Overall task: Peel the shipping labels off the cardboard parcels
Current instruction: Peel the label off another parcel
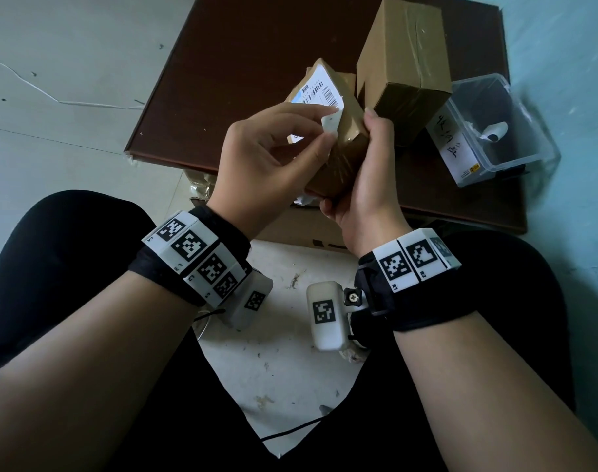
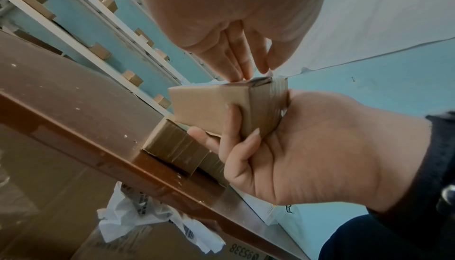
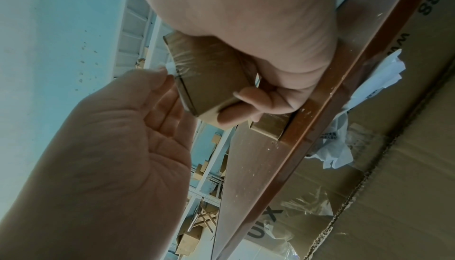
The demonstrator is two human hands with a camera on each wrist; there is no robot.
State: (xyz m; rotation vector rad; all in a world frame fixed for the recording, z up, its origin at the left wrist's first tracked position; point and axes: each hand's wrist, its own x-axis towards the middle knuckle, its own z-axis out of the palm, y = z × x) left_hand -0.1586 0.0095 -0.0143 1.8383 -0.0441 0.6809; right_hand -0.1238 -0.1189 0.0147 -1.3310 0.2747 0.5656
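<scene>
Clear bin (image 1: 515, 158) holds 1 curled white label scrap (image 1: 494, 132).

The big carton (image 2: 172, 248) under the table reads "95338", the wristband tags (image 1: 406, 264) read "R1" and "R2", while the parcel's shipping label (image 1: 319, 90) shows barcodes too small to read.

The small parcel (image 1: 338, 144) is held before a larger parcel (image 1: 404, 69); a plastic bin (image 1: 501, 131) sits right of both.
</scene>
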